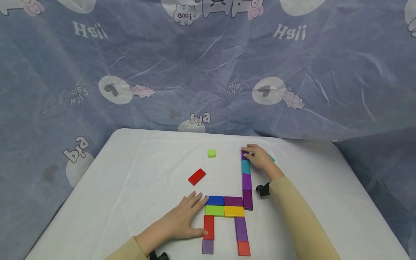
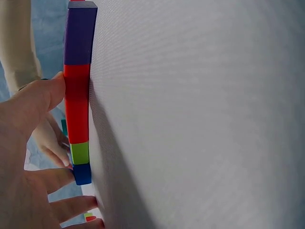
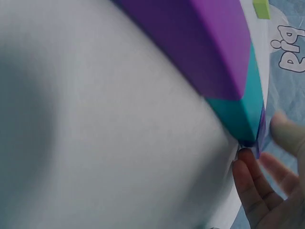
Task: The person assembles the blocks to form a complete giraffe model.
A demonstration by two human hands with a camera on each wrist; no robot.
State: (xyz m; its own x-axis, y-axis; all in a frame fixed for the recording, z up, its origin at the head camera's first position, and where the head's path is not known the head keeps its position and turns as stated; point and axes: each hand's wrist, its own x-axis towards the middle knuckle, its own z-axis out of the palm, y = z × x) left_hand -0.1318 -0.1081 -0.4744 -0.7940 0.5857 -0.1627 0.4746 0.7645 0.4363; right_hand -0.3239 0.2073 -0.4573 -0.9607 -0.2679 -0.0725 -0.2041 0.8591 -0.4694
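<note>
A column of flat blocks runs away from me on the right, with a purple block (image 1: 244, 155) at its far end. My right hand (image 1: 258, 156) has thumb and fingers about that purple block and pinches it beside the teal block (image 1: 246, 167). My left hand (image 1: 180, 219) lies with fingers spread at the left side of the pattern. Its thumb touches the red block (image 2: 77, 105), and its index finger meets the blue block (image 1: 215, 200). Green (image 1: 214, 210), yellow (image 1: 234, 211) and dark purple (image 1: 233, 201) blocks join these in two short rows.
A loose red block (image 1: 196, 177) and a small green block (image 1: 212, 153) lie left of the column. Part of a teal block (image 1: 272, 159) shows behind my right hand. Two block legs, ending in lilac (image 1: 208, 247) and orange-red (image 1: 243, 248), extend toward me on the white table (image 1: 156, 162).
</note>
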